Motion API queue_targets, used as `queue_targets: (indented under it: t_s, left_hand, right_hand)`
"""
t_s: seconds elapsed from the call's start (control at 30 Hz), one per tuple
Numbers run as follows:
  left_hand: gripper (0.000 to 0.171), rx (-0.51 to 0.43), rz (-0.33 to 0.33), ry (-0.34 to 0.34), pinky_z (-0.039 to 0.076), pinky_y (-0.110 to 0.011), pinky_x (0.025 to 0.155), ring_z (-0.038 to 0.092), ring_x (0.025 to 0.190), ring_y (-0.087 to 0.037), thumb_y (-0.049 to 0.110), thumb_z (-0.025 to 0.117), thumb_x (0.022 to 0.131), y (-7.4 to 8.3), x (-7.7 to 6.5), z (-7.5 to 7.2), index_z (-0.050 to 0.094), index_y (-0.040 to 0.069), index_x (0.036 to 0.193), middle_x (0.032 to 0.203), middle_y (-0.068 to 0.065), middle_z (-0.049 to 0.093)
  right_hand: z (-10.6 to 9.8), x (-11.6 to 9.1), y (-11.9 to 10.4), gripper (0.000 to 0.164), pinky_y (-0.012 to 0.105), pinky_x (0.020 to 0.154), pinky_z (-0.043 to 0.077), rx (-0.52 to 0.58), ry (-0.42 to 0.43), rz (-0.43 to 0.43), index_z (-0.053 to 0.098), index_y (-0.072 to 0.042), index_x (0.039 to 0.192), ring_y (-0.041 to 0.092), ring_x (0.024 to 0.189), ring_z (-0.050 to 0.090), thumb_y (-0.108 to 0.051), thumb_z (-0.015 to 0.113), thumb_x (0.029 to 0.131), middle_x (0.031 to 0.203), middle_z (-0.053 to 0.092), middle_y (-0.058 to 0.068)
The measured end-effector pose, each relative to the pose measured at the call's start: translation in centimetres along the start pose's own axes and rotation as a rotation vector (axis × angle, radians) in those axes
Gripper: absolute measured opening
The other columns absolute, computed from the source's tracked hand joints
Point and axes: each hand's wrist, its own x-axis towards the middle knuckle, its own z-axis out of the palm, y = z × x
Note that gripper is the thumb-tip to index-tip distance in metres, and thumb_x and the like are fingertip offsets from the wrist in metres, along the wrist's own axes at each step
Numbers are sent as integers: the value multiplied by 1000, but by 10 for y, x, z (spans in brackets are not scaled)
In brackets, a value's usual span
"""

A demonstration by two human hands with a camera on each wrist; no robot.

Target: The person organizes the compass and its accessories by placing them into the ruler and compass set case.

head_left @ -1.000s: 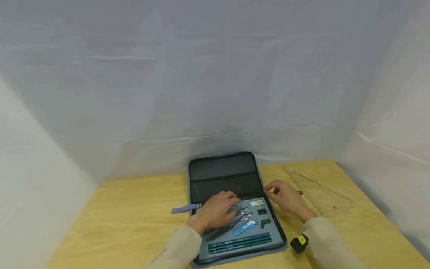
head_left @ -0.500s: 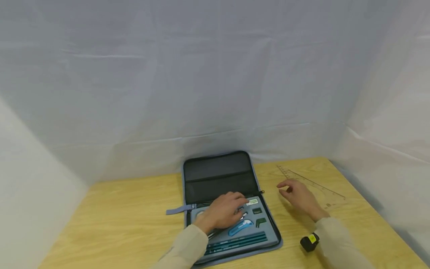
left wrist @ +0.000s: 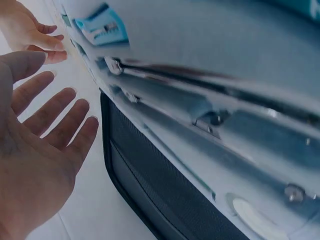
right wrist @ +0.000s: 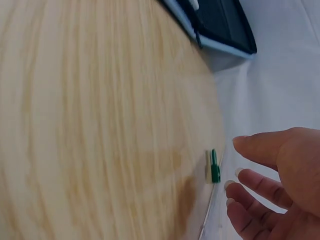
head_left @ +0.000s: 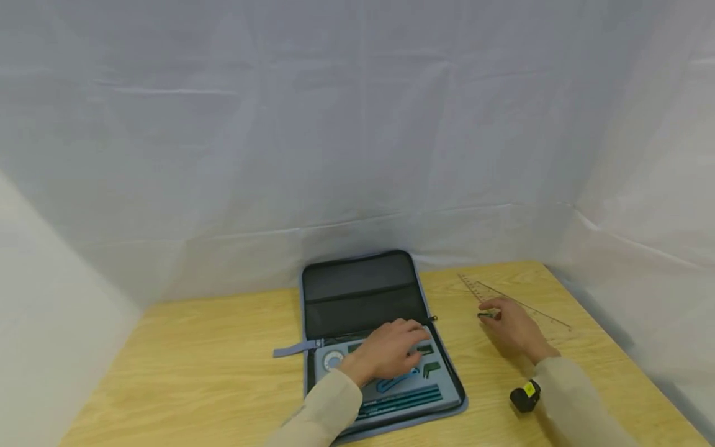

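An open zip case lies on the table, its grey tray holding a blue utility knife, several dark green pencils and compasses, seen as metal-jointed tools in the left wrist view. Over the tray hovers my left hand, fingers spread and loosely bent, gripping nothing; it hides part of the contents. My right hand is right of the case, thumb and fingers apart around a small green piece. In the right wrist view that piece lies on the table just beyond the fingertips.
A clear set square lies flat beyond and beside my right hand. A white ring-shaped item sits at the tray's left, and a fabric strap sticks out leftward. The case's raised lid stands near the white sheet wall.
My right hand has moved right from the case's edge toward the small green piece. My left hand has slid right over the tray, uncovering the white ring. The view has shifted slightly.
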Motion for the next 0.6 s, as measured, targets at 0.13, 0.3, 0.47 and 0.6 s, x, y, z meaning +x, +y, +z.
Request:
queue_targets:
  t_s: [0.13,0.3,0.47,0.6]
  left_hand:
    - [35,-12,-4,-17,44,-30,92,50,117,-16,25,53,99,0,2,1,56,19,133,133,1,51]
    - [34,-9,-7,-8,44,-30,93,51,117,-16,25,53,99,-1,1,1,57,20,132,133,1,51]
    - [34,-15,-10,-19,45,-31,91,51,116,-16,24,52,99,-3,1,2,57,20,133,132,1,52]
    - [34,-19,-1,-28,45,-32,92,51,116,-16,24,51,100,-4,2,3,56,19,133,133,1,51]
  right_hand:
    - [-3,-1,4,31,46,71,52,0,-15,36,61,4,120,34,92,60,-14,60,94,126,47,29]
    - [1,0,10,32,52,78,50,-51,-30,46,62,4,119,39,99,59,-16,60,94,126,48,31]
    - [3,1,13,31,55,82,47,-93,-32,45,63,3,118,42,104,55,-15,61,93,122,51,29]
    - [3,2,15,26,53,80,48,-116,-35,20,66,2,112,39,101,56,-14,63,92,113,57,23]
